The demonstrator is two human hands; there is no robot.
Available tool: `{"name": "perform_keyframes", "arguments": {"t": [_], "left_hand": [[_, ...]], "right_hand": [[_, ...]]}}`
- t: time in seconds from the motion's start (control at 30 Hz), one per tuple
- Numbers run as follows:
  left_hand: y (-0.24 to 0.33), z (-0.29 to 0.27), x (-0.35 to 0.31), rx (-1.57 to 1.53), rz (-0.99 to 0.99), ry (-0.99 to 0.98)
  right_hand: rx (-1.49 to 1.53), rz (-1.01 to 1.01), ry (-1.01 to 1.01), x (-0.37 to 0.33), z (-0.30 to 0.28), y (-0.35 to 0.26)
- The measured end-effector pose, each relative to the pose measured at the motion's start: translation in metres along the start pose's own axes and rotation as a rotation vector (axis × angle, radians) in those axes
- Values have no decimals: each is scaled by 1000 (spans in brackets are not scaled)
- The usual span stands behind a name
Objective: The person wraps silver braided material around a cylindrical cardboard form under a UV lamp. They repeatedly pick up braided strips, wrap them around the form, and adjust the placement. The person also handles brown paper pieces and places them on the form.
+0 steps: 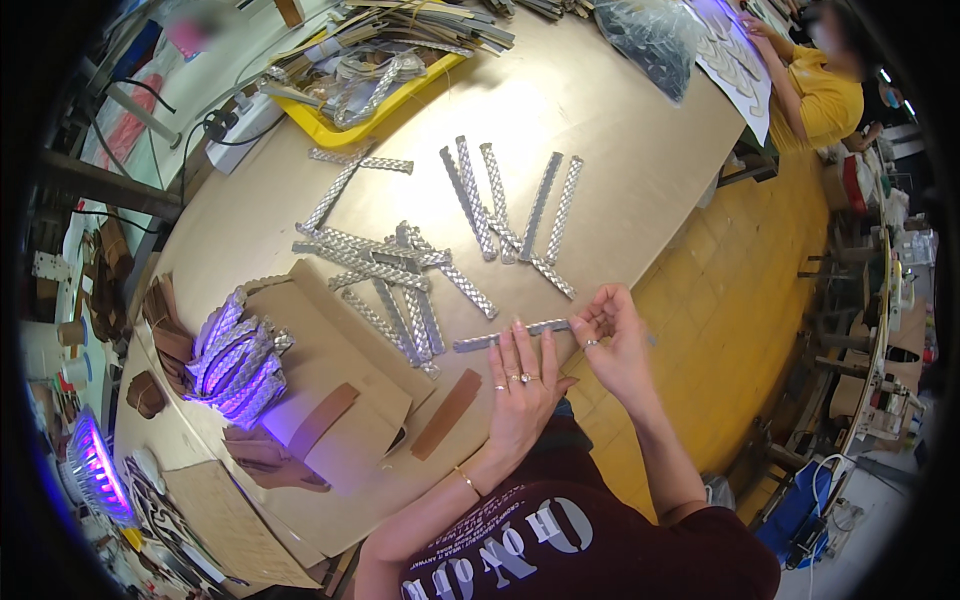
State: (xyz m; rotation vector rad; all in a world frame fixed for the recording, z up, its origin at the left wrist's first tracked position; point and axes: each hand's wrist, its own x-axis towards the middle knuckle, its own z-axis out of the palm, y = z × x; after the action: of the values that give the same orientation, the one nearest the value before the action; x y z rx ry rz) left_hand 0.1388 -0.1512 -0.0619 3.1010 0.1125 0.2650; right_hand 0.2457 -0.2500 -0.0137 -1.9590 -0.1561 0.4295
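Observation:
A silver braided strip (473, 344) with a grey band along it lies near the table's front edge. Across its middle rests my left hand (522, 388), fingers stretched out and pressing it flat. The strip's right end is pinched between the thumb and fingers of my right hand (612, 335), just over the edge. Left of my left hand lies a flat brown strip (446, 414). More silver braided strips (385, 262) are heaped ahead, some crossing one another. Farther off, several others (495, 195) lie spread apart.
A yellow tray (335, 132) of strips stands at the back, near a white power strip (240, 138). Braided pieces (235, 365) lie under a purple-lit lamp (100, 475), beside brown cardboard (345, 335). A plastic bag (650, 45) is far right, near a person in yellow (825, 95).

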Motion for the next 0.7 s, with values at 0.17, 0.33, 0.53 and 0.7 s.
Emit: {"name": "perform_keyframes", "arguments": {"t": [0.17, 0.33, 0.53, 0.7], "left_hand": [[2, -1, 2, 18, -19, 12], [4, -4, 6, 113, -16, 16], [1, -8, 8, 168, 19, 1], [0, -11, 10, 171, 30, 11]], "right_hand": [[-33, -36, 65, -4, 6, 1], [-120, -180, 153, -10, 14, 0], [-231, -214, 234, -13, 21, 2], [-271, -197, 242, -14, 23, 3]]}}
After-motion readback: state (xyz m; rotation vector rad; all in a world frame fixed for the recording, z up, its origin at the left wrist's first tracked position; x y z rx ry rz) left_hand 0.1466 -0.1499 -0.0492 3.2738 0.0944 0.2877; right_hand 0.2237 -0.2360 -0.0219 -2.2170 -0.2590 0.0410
